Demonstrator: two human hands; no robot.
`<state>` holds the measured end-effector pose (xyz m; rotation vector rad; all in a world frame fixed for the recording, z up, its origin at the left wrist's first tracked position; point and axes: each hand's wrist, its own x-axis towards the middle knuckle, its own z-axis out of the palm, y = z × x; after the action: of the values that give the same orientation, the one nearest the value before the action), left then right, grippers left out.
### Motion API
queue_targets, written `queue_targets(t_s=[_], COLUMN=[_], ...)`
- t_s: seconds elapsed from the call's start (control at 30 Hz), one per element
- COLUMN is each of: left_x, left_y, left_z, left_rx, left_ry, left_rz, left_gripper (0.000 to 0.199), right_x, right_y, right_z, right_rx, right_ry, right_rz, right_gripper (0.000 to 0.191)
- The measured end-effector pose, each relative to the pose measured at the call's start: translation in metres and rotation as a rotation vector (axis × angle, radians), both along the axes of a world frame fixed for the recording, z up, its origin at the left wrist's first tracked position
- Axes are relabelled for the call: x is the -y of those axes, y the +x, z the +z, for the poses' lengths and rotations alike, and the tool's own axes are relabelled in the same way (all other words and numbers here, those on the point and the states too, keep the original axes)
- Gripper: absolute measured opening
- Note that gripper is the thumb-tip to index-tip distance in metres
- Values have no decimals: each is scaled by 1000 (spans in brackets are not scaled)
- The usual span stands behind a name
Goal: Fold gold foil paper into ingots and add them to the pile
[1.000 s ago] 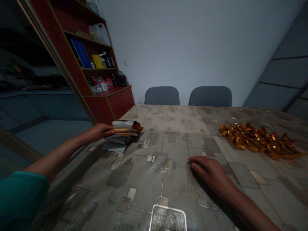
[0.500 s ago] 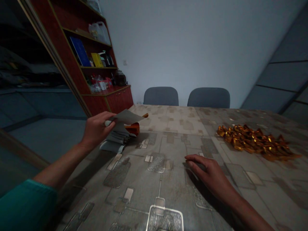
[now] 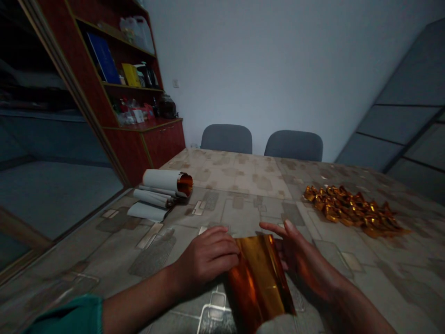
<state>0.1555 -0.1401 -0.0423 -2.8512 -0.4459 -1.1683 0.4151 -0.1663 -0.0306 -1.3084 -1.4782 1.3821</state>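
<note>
A shiny gold foil sheet (image 3: 259, 283) lies near the front of the bench (image 3: 243, 181). The left hand's (image 3: 206, 257) fingers are curled shut on its left edge. The right hand's (image 3: 306, 264) fingers are spread wide at its right edge. Paper rolls (image 3: 163, 185) lie far left, and gold-wrapped sweets (image 3: 347, 211) lie right.
</note>
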Motion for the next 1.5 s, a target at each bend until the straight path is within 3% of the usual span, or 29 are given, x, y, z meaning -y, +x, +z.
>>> queue_targets(t_s=[0.1,0.17,0.23,0.3,0.4,0.47,0.53,0.6,0.63,0.73,0.83,0.93,1.03,1.1,1.27,1.5], left_x=[-3,-7,-9,-8,-1,7,13,17,16,10,4,7,15,19,26,40], left_y=[-2,-3,-4,-6,-7,-6,0,6,9,9,1,-5,-9,-10,-12,-8], left_z=[-3,-4,-7,-9,-13,-17,-20,-21,-20,-16,-17,-24,-31,-33,-32,-32], left_rx=[30,40,63,116,230,296,352,385,388,332,98,-105,-185,-178,-66,-34], left_ry=[48,49,6,-141,-547,-796,-891,-887,-866,-613,-225,-42,19,30,-47,-463], left_rz=[-3,2,12,74,180,148,112,189,228,216,121,157,157,152,93,-88], left_gripper=[24,20,17,20,35,49,77,102,102,81,23,23,26,27,24,20], right_x=[1,0,-2,-5,-7,-6,-3,-1,0,0,-1,1,7,11,16,26], right_y=[-6,-13,-18,-20,-20,-19,-18,-17,-16,-10,-2,7,13,15,20,28], right_z=[-4,-10,-15,-17,-15,-14,-13,-14,-15,-14,-14,-17,-17,-14,-8,0], right_rx=[-246,-277,-247,-156,-38,-24,-43,-82,-94,-39,129,287,411,451,403,394], right_ry=[-213,-139,-24,88,223,290,342,386,418,589,721,703,605,552,452,204], right_rz=[51,80,49,-57,-201,-232,-236,-226,-210,-72,172,384,486,507,546,522], right_gripper=[66,58,38,18,17,18,15,14,16,20,24,34,51,52,18,5])
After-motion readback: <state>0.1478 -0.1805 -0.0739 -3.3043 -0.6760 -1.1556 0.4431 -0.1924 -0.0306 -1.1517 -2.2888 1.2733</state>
